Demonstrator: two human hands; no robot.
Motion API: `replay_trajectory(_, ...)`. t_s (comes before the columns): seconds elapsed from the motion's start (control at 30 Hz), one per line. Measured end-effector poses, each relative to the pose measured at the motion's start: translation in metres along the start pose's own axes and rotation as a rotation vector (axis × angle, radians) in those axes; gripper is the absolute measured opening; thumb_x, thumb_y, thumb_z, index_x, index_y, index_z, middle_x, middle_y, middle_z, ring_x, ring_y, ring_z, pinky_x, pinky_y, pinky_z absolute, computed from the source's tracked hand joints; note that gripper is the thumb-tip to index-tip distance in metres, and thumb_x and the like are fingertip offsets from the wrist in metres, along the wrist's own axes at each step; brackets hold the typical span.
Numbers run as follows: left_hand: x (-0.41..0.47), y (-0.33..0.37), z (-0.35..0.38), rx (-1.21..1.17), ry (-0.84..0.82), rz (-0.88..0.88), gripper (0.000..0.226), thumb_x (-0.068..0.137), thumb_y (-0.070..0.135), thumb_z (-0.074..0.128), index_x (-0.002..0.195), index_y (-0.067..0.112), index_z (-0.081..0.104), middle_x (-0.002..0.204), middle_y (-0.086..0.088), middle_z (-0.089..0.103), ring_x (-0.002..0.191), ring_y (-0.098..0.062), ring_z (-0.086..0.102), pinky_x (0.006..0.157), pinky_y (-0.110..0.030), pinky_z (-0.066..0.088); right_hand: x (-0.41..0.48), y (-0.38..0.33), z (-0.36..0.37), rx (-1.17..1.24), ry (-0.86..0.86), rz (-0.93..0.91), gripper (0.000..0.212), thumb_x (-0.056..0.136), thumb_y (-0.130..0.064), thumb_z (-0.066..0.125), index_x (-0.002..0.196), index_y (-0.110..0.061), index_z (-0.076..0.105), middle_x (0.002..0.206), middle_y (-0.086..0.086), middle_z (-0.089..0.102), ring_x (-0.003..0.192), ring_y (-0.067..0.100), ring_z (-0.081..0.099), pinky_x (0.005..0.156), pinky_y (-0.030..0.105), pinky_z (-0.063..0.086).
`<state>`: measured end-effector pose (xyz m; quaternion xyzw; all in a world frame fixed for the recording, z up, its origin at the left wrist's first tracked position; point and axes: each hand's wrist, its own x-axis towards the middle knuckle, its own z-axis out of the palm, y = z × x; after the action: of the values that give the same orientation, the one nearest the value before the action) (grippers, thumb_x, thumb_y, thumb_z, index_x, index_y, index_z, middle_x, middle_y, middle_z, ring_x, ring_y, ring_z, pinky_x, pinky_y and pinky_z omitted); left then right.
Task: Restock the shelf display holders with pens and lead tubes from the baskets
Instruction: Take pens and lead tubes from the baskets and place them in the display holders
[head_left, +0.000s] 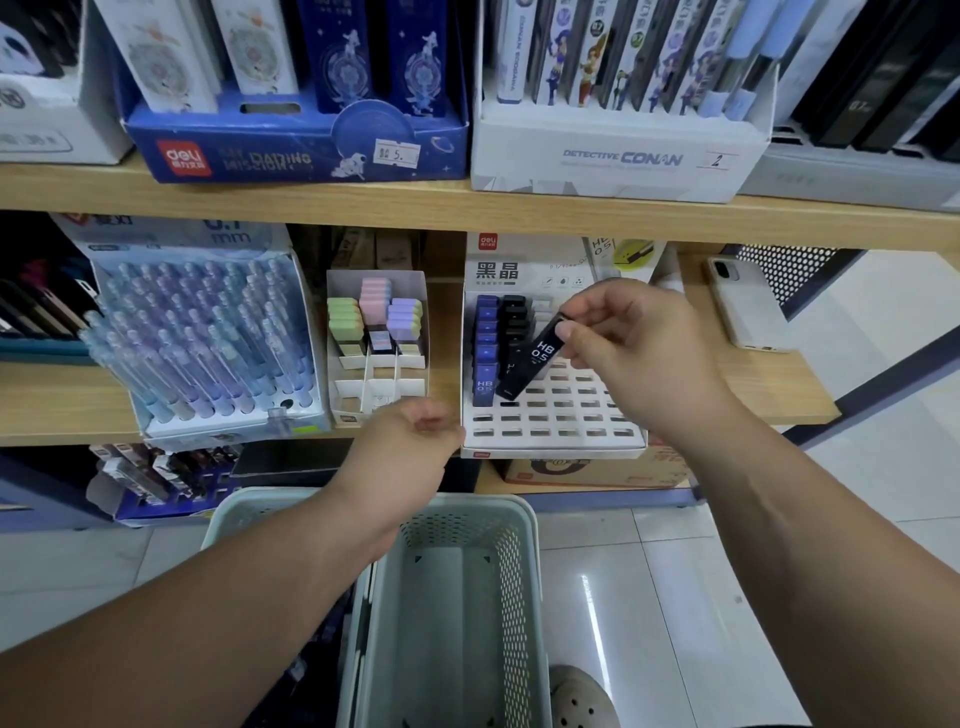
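My right hand (631, 345) pinches the top of a black lead tube (535, 358) marked HB 0.5. The tube is tilted, its lower end over a slot of the white lead holder (558, 421) on the middle shelf. Blue tubes (485, 353) and black tubes (514, 319) fill the holder's left columns; most other slots are bare. My left hand (415, 441) hovers in front of the shelf edge with loosely curled fingers, holding nothing. A pale green basket (457, 597) sits below my arms; nothing shows inside it.
A pen display (208, 338) full of pastel pens stands at the left. An eraser holder (376, 332) sits between it and the lead holder. A phone (745, 306) lies on the shelf's right end. Boxed stationery fills the shelf above.
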<state>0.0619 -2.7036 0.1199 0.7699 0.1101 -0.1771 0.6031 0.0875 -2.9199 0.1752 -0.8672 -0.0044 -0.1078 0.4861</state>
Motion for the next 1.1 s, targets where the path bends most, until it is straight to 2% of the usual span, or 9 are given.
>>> replay_trajectory(0.1, 0.000, -0.007, 0.006, 0.017, -0.069, -0.050, 0.037, 0.099, 0.016, 0.060, 0.136, 0.014, 0.058, 0.112, 0.003, 0.070, 0.104, -0.012, 0.068, 0.102, -0.034, 0.052, -0.004, 0.007, 0.009, -0.149, 0.002, -0.117, 0.016, 0.090, -0.010, 0.075, 0.092, -0.025, 0.072, 0.080, -0.014, 0.067, 0.075, 0.000, 0.066, 0.073, 0.017, 0.053)
replay_trajectory(0.17, 0.001, -0.009, 0.011, -0.007, -0.084, -0.066, 0.034, 0.100, 0.015, 0.058, 0.134, 0.015, 0.059, 0.107, 0.005, 0.072, 0.099, -0.010, 0.070, 0.099, -0.034, 0.054, -0.006, 0.009, 0.016, -0.222, -0.025, -0.189, 0.013, 0.090, -0.008, 0.074, 0.097, -0.019, 0.074, 0.081, -0.013, 0.064, 0.073, -0.002, 0.062, 0.071, 0.009, 0.047)
replay_trajectory(0.3, 0.005, -0.011, 0.014, -0.038, -0.057, -0.095, 0.026, 0.100, 0.015, 0.055, 0.124, 0.018, 0.065, 0.101, 0.002, 0.075, 0.102, -0.013, 0.070, 0.103, -0.041, 0.052, -0.006, 0.010, 0.022, -0.323, -0.058, -0.293, 0.015, 0.089, -0.006, 0.073, 0.103, -0.011, 0.075, 0.089, -0.001, 0.068, 0.080, 0.014, 0.064, 0.078, 0.031, 0.055)
replay_trajectory(0.47, 0.006, -0.013, 0.017, -0.061, -0.021, -0.097, 0.028, 0.100, 0.011, 0.053, 0.087, 0.032, 0.065, 0.083, 0.009, 0.077, 0.095, -0.012, 0.072, 0.097, -0.037, 0.054, 0.000, 0.009, 0.018, -0.382, -0.078, -0.360, 0.015, 0.088, -0.007, 0.074, 0.102, -0.011, 0.076, 0.087, -0.007, 0.064, 0.080, 0.008, 0.057, 0.076, 0.029, 0.052)
replay_trajectory(0.67, 0.008, -0.010, 0.019, -0.096, 0.017, -0.128, 0.013, 0.101, 0.014, 0.054, 0.103, 0.025, 0.061, 0.096, -0.005, 0.074, 0.099, -0.019, 0.071, 0.098, -0.042, 0.055, -0.004, 0.014, 0.029, -0.390, -0.179, -0.306, 0.012, 0.088, -0.007, 0.073, 0.099, -0.010, 0.075, 0.091, 0.003, 0.068, 0.084, 0.019, 0.063, 0.078, 0.042, 0.053)
replay_trajectory(0.8, 0.007, -0.008, 0.016, -0.076, -0.032, -0.126, 0.027, 0.101, 0.014, 0.054, 0.126, 0.014, 0.062, 0.103, -0.004, 0.074, 0.101, -0.017, 0.070, 0.098, -0.038, 0.055, -0.003, 0.014, 0.029, -0.401, -0.130, -0.262, 0.017, 0.087, -0.011, 0.075, 0.104, -0.013, 0.076, 0.097, 0.003, 0.067, 0.083, 0.019, 0.065, 0.081, 0.041, 0.054)
replay_trajectory(0.9, 0.001, -0.007, 0.003, -0.028, -0.038, -0.096, 0.022, 0.101, 0.015, 0.056, 0.121, 0.016, 0.066, 0.105, -0.001, 0.072, 0.100, -0.015, 0.070, 0.096, -0.038, 0.056, -0.008, 0.009, 0.027, -0.408, -0.058, -0.264, 0.023, 0.086, -0.017, 0.077, 0.109, -0.016, 0.072, 0.090, -0.002, 0.061, 0.074, 0.015, 0.062, 0.076, 0.035, 0.054)
replay_trajectory(1.0, -0.008, -0.010, -0.022, 0.081, -0.002, -0.037, 0.011, 0.099, 0.019, 0.061, 0.103, 0.024, 0.070, 0.102, 0.002, 0.072, 0.092, -0.013, 0.071, 0.086, -0.041, 0.059, -0.018, 0.000, 0.027, -0.395, 0.018, -0.330, 0.015, 0.087, -0.020, 0.075, 0.102, -0.016, 0.072, 0.081, -0.004, 0.058, 0.066, 0.012, 0.056, 0.068, 0.033, 0.052)
replay_trajectory(1.1, -0.017, -0.023, -0.059, 0.234, 0.057, 0.022, 0.005, 0.095, 0.027, 0.066, 0.097, 0.028, 0.071, 0.095, 0.007, 0.072, 0.087, -0.014, 0.070, 0.072, -0.034, 0.055, -0.034, -0.010, 0.037, -0.406, -0.071, -0.403, 0.007, 0.087, -0.019, 0.075, 0.092, -0.015, 0.073, 0.079, -0.003, 0.060, 0.065, 0.009, 0.052, 0.064, 0.033, 0.051)
